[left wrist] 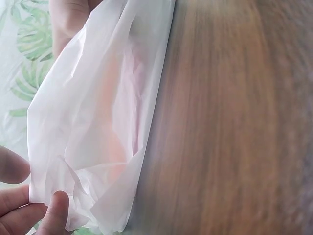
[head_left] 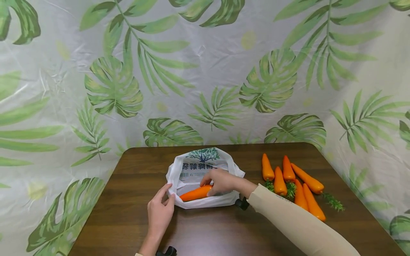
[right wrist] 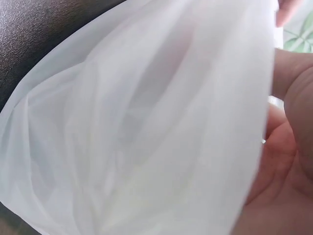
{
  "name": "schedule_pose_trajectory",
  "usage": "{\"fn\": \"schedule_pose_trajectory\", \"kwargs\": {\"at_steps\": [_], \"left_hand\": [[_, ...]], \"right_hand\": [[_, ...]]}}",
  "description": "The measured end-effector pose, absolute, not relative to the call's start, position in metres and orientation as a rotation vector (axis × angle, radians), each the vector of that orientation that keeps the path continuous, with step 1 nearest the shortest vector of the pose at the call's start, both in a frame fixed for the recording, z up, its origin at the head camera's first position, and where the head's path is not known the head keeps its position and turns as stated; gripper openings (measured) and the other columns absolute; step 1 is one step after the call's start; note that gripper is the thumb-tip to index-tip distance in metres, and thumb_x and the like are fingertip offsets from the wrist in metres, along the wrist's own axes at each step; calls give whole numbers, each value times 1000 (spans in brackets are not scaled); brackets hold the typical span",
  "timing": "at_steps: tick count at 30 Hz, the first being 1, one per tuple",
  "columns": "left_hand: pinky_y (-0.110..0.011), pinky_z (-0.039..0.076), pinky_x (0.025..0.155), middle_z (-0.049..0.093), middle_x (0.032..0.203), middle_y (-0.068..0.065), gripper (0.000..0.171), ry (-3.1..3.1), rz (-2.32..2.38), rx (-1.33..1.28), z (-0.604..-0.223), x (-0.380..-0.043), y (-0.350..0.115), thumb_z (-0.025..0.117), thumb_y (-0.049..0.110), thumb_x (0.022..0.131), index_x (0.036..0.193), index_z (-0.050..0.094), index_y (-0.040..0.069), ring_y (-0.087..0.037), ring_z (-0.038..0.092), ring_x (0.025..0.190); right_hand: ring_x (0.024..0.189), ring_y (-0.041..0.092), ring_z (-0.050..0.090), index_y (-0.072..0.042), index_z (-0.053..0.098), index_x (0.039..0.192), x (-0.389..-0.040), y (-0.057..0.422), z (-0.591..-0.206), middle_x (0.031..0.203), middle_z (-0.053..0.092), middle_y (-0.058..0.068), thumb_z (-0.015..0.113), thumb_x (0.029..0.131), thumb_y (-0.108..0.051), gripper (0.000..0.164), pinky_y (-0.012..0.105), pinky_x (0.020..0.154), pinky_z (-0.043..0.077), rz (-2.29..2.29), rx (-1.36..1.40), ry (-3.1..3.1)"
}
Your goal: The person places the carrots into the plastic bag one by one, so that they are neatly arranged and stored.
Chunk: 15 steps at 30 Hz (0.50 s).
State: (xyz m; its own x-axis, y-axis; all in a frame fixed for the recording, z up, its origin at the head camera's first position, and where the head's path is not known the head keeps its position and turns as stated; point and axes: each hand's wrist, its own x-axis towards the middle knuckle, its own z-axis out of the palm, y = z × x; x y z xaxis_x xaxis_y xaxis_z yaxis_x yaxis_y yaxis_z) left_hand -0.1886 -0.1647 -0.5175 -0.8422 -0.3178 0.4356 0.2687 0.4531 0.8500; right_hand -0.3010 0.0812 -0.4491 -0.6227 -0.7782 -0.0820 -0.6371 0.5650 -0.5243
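A white plastic bag (head_left: 208, 203) with a printed tree and lettering lies on the table with its mouth spread wide. My left hand (head_left: 160, 211) pinches the bag's left rim; the left wrist view shows its fingers (left wrist: 57, 211) against the thin film. Reaching in over the bag's right side, my right hand (head_left: 222, 181) grips one end of an orange carrot (head_left: 193, 194). The carrot lies slanted inside the mouth, its pointed end toward the left hand. In the right wrist view the bag's wall (right wrist: 146, 127) hides the carrot.
Several more carrots (head_left: 279, 181) lie in a loose group at the table's right, some with green tops (head_left: 333, 202). My right forearm in its beige sleeve (head_left: 294, 220) passes in front of them. A leaf-patterned sheet (head_left: 224, 71) hangs behind the brown wooden table (head_left: 141, 170).
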Motion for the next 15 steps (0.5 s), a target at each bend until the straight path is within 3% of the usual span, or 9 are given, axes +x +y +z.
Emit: {"fn": "schedule_pose_trajectory", "kwargs": {"at_steps": [7, 15], "left_hand": [[-37, 60, 75, 67, 129, -9, 37, -2150, -1393, 32, -517, -188, -163, 74, 1, 85, 121, 73, 10, -27, 67, 110], [-40, 60, 76, 67, 128, -9, 36, -2137, -1393, 25, -517, -188, -164, 74, 1, 86, 121, 74, 10, -27, 68, 109]], "right_hand": [[92, 20, 66, -10, 77, 107, -303, 81, -454, 97, 74, 2, 82, 83, -14, 25, 28, 81, 54, -677, -1152, 2455], [87, 11, 64, -13, 77, 104, -305, 80, -458, 93, 74, 0, 82, 84, -18, 22, 26, 78, 53, -695, -1113, 2442]]}}
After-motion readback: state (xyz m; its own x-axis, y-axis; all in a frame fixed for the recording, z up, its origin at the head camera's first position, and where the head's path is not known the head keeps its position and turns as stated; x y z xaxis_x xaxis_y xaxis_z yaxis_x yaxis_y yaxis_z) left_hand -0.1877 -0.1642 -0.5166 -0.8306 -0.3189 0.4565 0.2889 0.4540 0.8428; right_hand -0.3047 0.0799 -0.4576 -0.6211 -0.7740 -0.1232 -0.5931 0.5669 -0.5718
